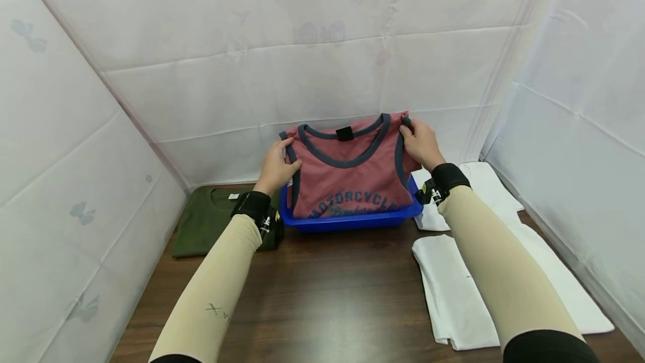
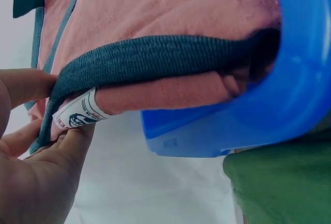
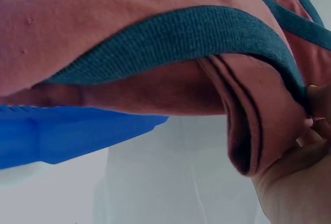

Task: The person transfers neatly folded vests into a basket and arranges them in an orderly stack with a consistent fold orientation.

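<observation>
A folded pink tank top [image 1: 347,175] with dark blue-grey trim and "MOTORCYCLE" lettering leans in a blue plastic basket [image 1: 347,223]. Its upper part rises above the rim. My left hand [image 1: 276,168] pinches the left shoulder edge, and in the left wrist view the thumb and fingers [image 2: 67,149] grip the trim near a white label [image 2: 78,111]. At the opposite shoulder, my right hand [image 1: 422,143] pinches the cloth; the right wrist view shows a folded flap hanging beside its fingers [image 3: 310,136]. The lower part of the top is inside the basket.
Left of the basket lies a folded dark green shirt [image 1: 201,223], partly behind my left wrist. Folded white garments [image 1: 453,290] lie on the right, under my right forearm. White cloth walls [image 1: 322,71] close off the back and sides of the brown wooden table [image 1: 322,290].
</observation>
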The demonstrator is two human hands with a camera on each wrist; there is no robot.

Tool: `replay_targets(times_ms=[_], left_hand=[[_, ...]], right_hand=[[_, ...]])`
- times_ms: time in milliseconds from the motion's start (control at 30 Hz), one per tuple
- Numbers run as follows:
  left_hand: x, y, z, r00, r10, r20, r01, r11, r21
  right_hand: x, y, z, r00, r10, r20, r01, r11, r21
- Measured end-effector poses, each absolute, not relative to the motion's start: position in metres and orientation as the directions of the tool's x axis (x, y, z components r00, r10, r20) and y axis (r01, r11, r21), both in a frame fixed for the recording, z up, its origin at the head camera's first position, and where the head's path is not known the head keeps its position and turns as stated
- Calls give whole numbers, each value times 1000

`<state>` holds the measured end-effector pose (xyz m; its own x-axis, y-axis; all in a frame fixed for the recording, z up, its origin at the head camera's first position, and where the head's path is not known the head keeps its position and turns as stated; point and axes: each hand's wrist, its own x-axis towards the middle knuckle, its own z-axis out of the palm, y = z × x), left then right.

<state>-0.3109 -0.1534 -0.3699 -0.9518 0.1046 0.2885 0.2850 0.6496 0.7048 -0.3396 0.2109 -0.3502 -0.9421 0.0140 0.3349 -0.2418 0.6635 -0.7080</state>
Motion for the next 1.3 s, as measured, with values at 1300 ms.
replay_targets(times_ms=[1300], left_hand=[[-306, -152, -404, -983, 110, 150, 183, 722, 667]], right_hand=[[-335, 203, -393, -951, -167, 259, -294, 740, -604]])
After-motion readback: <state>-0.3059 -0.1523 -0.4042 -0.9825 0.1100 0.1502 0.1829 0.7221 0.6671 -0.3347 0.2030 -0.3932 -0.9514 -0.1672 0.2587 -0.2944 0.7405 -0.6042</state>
